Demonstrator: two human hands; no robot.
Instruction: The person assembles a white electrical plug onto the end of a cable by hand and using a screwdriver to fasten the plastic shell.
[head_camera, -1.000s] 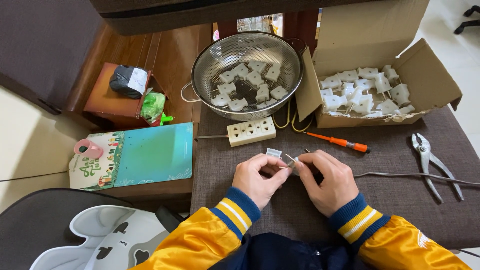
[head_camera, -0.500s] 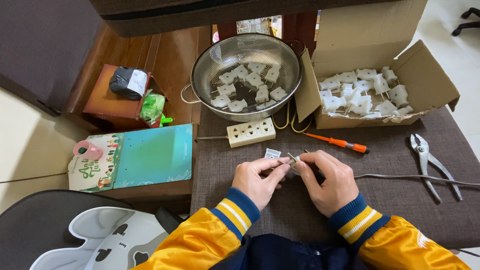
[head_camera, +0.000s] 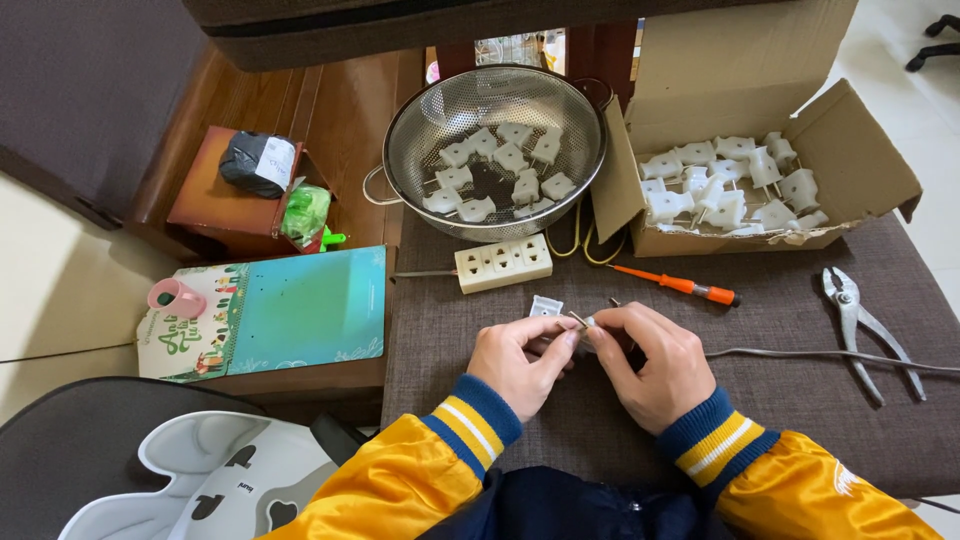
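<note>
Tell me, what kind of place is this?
Probably a home used for piecework, not a factory: a kitchen colander and a cardboard box hold white plug parts, beside a children's book on a low wooden table.

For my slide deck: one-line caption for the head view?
Both hands pinch a wire end beside a power strip.

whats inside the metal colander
The metal colander holds about ten white plug pieces, loose in a single scattered layer, prongs showing on some. Dark patches of its base show between them. Its near inner wall is hidden by the rim.
</note>
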